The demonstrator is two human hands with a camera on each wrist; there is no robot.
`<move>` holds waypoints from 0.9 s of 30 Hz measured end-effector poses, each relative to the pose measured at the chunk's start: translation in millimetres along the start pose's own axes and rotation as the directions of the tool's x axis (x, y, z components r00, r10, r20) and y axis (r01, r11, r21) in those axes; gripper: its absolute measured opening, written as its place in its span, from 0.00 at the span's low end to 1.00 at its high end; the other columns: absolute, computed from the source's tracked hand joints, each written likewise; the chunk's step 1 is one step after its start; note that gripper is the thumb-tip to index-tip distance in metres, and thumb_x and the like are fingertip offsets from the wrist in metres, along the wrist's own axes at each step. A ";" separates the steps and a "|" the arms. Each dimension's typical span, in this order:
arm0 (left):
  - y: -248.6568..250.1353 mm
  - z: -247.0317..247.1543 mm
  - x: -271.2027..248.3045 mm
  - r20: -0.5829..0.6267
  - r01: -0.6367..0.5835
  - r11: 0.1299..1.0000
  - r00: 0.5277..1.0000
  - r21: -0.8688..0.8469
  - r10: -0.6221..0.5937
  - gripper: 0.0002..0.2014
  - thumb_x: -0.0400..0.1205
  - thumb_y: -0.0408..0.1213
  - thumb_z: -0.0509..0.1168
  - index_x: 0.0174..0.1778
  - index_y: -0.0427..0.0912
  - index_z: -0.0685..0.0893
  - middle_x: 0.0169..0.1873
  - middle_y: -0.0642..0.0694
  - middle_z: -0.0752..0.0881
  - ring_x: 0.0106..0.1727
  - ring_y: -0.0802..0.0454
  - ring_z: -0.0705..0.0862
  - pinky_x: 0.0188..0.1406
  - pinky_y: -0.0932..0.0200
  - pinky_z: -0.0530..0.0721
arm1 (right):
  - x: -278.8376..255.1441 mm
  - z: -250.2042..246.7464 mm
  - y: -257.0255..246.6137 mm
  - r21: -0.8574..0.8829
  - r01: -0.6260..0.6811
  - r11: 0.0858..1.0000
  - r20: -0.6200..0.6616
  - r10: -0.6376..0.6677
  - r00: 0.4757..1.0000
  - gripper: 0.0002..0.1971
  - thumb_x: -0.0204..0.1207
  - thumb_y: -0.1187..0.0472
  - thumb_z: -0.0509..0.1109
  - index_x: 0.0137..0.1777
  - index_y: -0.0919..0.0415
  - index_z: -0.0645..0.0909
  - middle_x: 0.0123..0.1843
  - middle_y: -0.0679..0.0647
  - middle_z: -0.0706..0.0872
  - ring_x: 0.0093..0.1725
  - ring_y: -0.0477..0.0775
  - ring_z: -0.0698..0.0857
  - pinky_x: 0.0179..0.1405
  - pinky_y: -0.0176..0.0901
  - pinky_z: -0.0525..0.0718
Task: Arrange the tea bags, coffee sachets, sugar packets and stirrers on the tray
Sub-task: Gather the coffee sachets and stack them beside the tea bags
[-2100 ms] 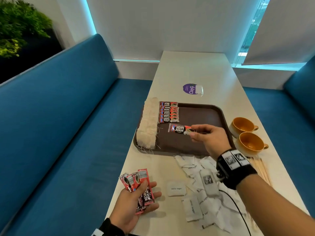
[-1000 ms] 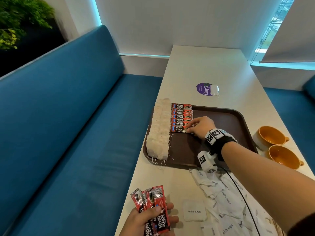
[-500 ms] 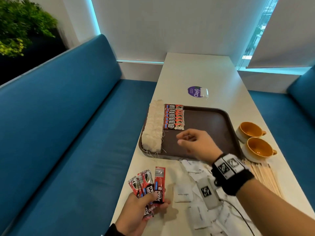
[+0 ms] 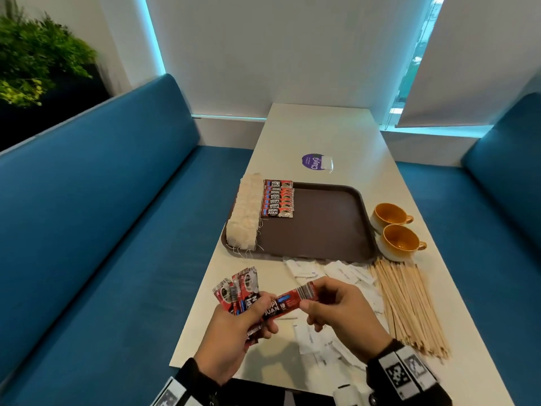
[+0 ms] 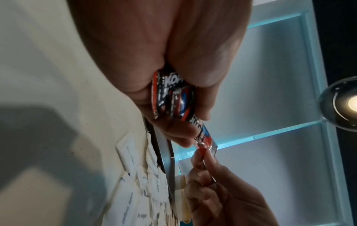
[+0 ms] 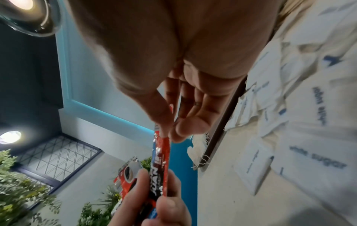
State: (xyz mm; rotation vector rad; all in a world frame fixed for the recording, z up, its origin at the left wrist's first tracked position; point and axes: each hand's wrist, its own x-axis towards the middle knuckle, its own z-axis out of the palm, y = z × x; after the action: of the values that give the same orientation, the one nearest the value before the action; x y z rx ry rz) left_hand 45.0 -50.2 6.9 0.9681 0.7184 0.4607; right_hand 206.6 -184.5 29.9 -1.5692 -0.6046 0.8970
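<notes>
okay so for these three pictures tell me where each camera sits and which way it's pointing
Head: on the head, looking forward and down the table at the tray; both hands show.
Left wrist: on the left wrist, looking along the left hand at its coffee sachets.
Right wrist: on the right wrist, looking along the right hand, which pinches one sachet.
All share that sachet.

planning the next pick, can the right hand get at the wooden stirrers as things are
Probably yes, once freed: the stirrers lie uncovered on the table just beside the right hand, but that hand now pinches a coffee sachet.
</notes>
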 end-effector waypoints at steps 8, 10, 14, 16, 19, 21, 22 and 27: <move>-7.5 9.7 -3.6 -0.007 0.019 0.991 1.000 -0.130 -0.020 0.14 0.70 0.25 0.79 0.35 0.44 0.81 0.41 0.39 0.87 0.39 0.45 0.89 0.34 0.57 0.69 | -18.8 -13.2 10.6 0.049 0.075 0.996 -0.029 -0.074 0.997 0.11 0.69 0.79 0.78 0.39 0.63 0.92 0.38 0.65 0.91 0.35 0.57 0.86 0.35 0.46 0.85; -7.2 10.5 -4.5 -0.029 0.018 0.996 0.999 -0.089 -0.021 0.16 0.70 0.24 0.77 0.37 0.44 0.77 0.45 0.37 0.89 0.44 0.42 0.91 0.25 0.63 0.70 | -19.9 -14.6 15.7 0.088 0.061 0.994 -0.029 -0.059 0.998 0.15 0.68 0.83 0.74 0.42 0.63 0.92 0.41 0.66 0.91 0.36 0.60 0.87 0.37 0.48 0.87; -6.7 13.0 -5.8 -0.077 -0.016 0.999 0.997 -0.042 0.013 0.17 0.66 0.27 0.79 0.37 0.43 0.76 0.48 0.36 0.91 0.51 0.38 0.93 0.48 0.52 0.81 | -21.6 -14.6 19.9 0.245 0.004 0.969 0.029 -0.011 1.000 0.15 0.65 0.74 0.74 0.52 0.67 0.91 0.49 0.71 0.90 0.40 0.67 0.88 0.43 0.55 0.90; -7.3 14.3 -6.9 -0.060 -0.026 0.999 0.998 -0.037 0.024 0.18 0.65 0.25 0.79 0.39 0.40 0.75 0.47 0.36 0.90 0.48 0.39 0.93 0.54 0.45 0.78 | -22.1 -11.9 17.6 0.242 0.027 0.970 -0.015 -0.024 1.000 0.12 0.70 0.74 0.81 0.54 0.67 0.90 0.52 0.71 0.90 0.39 0.66 0.89 0.44 0.55 0.91; -8.4 18.5 -7.6 0.003 -0.018 0.999 1.000 -0.038 0.018 0.19 0.66 0.18 0.77 0.40 0.38 0.74 0.45 0.35 0.87 0.48 0.38 0.90 0.45 0.49 0.89 | -20.8 -8.1 17.0 0.223 0.070 0.972 -0.136 -0.040 0.990 0.13 0.71 0.76 0.80 0.55 0.68 0.88 0.52 0.72 0.88 0.37 0.64 0.89 0.40 0.53 0.92; -8.9 21.2 -6.8 0.011 -0.019 0.999 1.000 -0.030 0.019 0.18 0.69 0.17 0.76 0.39 0.38 0.74 0.46 0.33 0.88 0.51 0.35 0.90 0.44 0.50 0.90 | -19.6 -8.8 18.2 0.264 0.061 0.963 -0.162 -0.018 0.987 0.17 0.71 0.78 0.79 0.57 0.64 0.86 0.51 0.73 0.87 0.37 0.66 0.90 0.40 0.57 0.92; -9.6 21.3 -5.7 0.000 -0.025 0.999 1.000 -0.035 0.025 0.18 0.70 0.18 0.76 0.39 0.38 0.74 0.47 0.31 0.88 0.53 0.33 0.91 0.44 0.50 0.90 | -19.6 -9.7 17.7 0.276 0.056 0.960 -0.163 -0.011 0.987 0.19 0.71 0.79 0.79 0.59 0.63 0.86 0.50 0.72 0.88 0.37 0.66 0.89 0.40 0.57 0.91; -8.3 18.8 -3.3 -0.033 -0.031 0.993 0.999 -0.116 0.027 0.15 0.72 0.21 0.74 0.39 0.38 0.73 0.47 0.25 0.86 0.53 0.26 0.90 0.34 0.56 0.88 | -16.9 -14.4 14.9 0.167 0.058 0.984 -0.141 -0.034 0.989 0.17 0.69 0.78 0.81 0.55 0.61 0.91 0.45 0.67 0.91 0.35 0.60 0.88 0.35 0.47 0.87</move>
State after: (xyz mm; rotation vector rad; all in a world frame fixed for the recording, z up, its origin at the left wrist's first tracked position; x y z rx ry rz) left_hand 56.7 -67.3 7.8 0.8640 0.6989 0.5386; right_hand 207.2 -209.1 19.5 -1.4431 -0.4523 0.7777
